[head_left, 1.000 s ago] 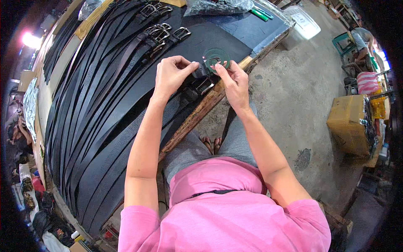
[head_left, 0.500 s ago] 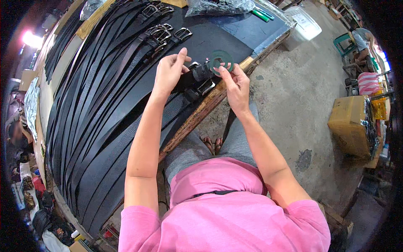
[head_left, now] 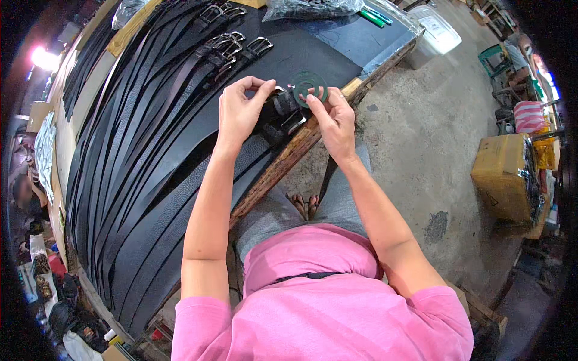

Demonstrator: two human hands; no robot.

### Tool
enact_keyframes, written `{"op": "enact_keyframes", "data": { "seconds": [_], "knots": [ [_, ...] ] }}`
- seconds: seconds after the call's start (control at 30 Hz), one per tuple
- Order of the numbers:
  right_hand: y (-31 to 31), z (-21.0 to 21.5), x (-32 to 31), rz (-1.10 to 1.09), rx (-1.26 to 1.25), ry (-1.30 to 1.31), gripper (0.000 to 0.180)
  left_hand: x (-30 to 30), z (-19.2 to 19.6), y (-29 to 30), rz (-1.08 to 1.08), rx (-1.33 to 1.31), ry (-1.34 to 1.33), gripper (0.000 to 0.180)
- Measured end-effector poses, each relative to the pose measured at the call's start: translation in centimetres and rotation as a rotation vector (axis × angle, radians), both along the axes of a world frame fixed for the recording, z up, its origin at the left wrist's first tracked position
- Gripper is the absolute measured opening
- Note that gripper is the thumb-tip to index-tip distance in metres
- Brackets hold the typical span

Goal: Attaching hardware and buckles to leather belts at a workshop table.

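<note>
**Hands lifted onto the belt end at the bench edge**

Both hands sit a little higher on the bench than half a second ago, and the left thumb and forefinger have drawn together into a pinch.

Far left of the frame, rows of black belts point(head_left: 138, 180) lie side by side across the workbench point(head_left: 289, 157), their metal buckles point(head_left: 232, 45) fanned toward the upper middle. They look like stiff, grained leather: light, bendable along the length, not fragile, and easy to grip flat between thumb and fingers.

Just left of centre, the left hand point(head_left: 239, 114) hovers with thumb and forefinger tips closed together over the belt end point(head_left: 282, 111); whether anything small sits in that pinch cannot be told. The belt end lies between the two hands, near the bench's wooden edge, with its loose tail hanging down past the knees. It is best taken beside the buckle fitting, where the strap is doubled and firm.

Right of centre, the right hand point(head_left: 335, 123) holds a dark green ring-shaped disc point(head_left: 309, 88) at its fingertips, directly above the belt end. Farther right a cardboard box point(head_left: 501, 177) stands on the concrete floor.
</note>
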State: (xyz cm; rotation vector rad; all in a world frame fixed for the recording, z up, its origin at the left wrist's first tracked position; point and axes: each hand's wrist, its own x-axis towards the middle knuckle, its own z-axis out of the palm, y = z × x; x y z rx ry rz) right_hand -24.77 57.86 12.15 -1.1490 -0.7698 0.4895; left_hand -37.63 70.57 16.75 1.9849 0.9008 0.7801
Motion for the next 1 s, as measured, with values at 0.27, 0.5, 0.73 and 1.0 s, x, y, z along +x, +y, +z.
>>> {"op": "enact_keyframes", "data": {
  "seconds": [0.27, 0.5, 0.73, 1.0],
  "knots": [
    [-0.4, 2.3, -0.4, -0.022, -0.185, -0.36, 0.014, 0.1, 0.0, -2.3, 0.13, 0.038, -0.044, 0.025],
    [-0.2, 2.2, -0.3, -0.016, -0.188, -0.422, 0.015, 0.1, -0.4, -2.4, 0.125, 0.049, -0.089, 0.023],
    [-0.2, 1.9, -0.1, -0.014, -0.164, -0.488, 0.016, 0.2, 0.1, -2.8, 0.138, 0.051, -0.082, 0.021],
    [-0.2, 2.2, -0.2, -0.013, -0.153, -0.515, 0.016, 0.1, 0.2, -2.9, 0.138, 0.073, -0.079, 0.02]
  ]
}}
